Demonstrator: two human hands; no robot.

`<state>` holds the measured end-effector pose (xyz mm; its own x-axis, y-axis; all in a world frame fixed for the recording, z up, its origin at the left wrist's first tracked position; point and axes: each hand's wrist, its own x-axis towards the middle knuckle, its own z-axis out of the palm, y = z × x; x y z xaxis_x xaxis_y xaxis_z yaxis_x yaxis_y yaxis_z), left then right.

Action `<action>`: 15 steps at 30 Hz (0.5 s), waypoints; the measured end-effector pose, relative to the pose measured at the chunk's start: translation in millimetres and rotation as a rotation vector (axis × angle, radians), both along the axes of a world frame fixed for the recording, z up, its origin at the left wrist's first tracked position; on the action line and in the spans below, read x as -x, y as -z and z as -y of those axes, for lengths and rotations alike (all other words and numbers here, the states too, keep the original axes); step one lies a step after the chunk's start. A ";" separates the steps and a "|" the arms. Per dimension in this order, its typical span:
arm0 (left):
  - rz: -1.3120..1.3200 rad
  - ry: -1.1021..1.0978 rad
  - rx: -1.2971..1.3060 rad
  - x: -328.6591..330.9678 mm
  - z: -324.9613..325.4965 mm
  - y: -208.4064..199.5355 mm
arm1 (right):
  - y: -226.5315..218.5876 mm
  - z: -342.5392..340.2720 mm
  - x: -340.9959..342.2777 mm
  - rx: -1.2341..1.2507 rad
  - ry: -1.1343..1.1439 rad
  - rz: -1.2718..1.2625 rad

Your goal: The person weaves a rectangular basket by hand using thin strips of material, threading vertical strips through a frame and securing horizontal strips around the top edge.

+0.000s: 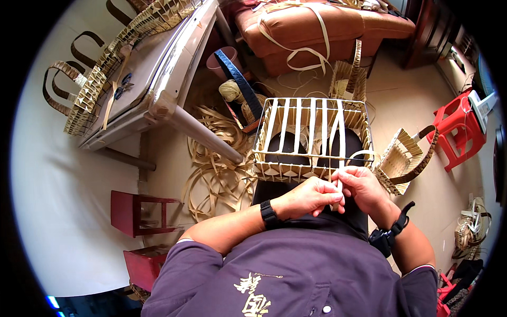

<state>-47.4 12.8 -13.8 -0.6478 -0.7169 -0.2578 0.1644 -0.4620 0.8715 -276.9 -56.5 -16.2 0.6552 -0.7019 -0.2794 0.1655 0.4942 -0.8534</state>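
A rectangular basket [285, 171] with a dark wire frame and woven pale sides rests on my lap. Several flat cream strips [312, 119] run across its top from the far rim to the near rim, spaced apart. At the near rim, right of the middle, my left hand [316, 196] pinches a cream weaving strip between thumb and fingers. Close beside it, my right hand [362, 189] is also closed on the strip, fingertips nearly touching the left hand's. The held strip [340, 182] comes down from the basket's top and hangs below the fingers. Its exact path between the fingertips is partly hidden.
Loose strips [216, 158] pile on the floor at left, beside a box [245, 124] holding twine. A small handled basket [400, 158] stands at right, another [348, 79] behind. A table [153, 68] carries baskets and scissors [124, 87]. A red stool [459, 129] is far right.
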 end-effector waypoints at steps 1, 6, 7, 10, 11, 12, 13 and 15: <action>0.119 0.006 0.079 -1.9 -0.4 -3.7 | 1.7 -0.8 -2.0 -0.001 -0.001 0.006; 0.979 -0.587 1.262 -24.2 17.7 -25.0 | -0.2 -2.3 -3.6 0.126 0.038 -0.085; 1.006 -0.607 1.313 -23.7 23.0 -28.0 | -2.7 -2.9 -4.7 0.120 0.037 -0.113; 1.056 -0.608 1.563 -10.3 40.9 -19.1 | -1.0 -2.8 -7.4 0.123 0.017 -0.087; 1.030 -0.579 1.564 -4.6 43.0 -15.0 | 2.1 -2.6 -8.3 0.122 0.008 -0.076; 1.038 -0.551 1.567 1.2 47.3 -8.1 | 4.4 -3.9 -8.0 0.121 0.018 -0.077; 1.052 -0.524 1.570 4.6 50.6 -2.4 | 7.5 -3.4 -7.7 0.122 0.004 -0.069; 1.030 -0.532 1.598 8.1 56.7 9.7 | 11.0 -1.5 -5.1 0.129 -0.020 -0.068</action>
